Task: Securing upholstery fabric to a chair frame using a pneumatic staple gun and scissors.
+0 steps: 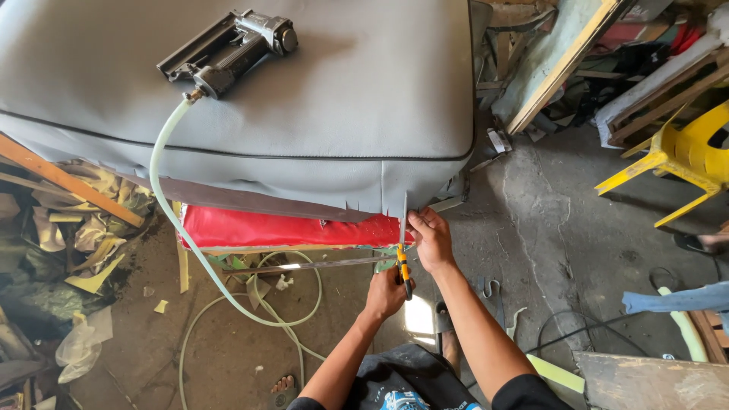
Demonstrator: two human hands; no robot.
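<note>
A large grey upholstered cushion [304, 91] with dark piping lies in front of me, on top of a red padded piece [273, 228]. My left hand [386, 292] grips scissors with orange and black handles [403, 267], the blades pointing up along the grey cover's lower edge. My right hand [430, 237] pinches the hanging grey fabric edge [414, 199] next to the blades. A pneumatic staple gun [228, 49] rests on top of the cushion, away from both hands.
A pale air hose [175, 220] runs from the staple gun down to the concrete floor and loops there. Fabric and foam scraps [76, 228] pile at the left. A yellow plastic chair [683, 156] and wooden frames [558, 64] stand at the right.
</note>
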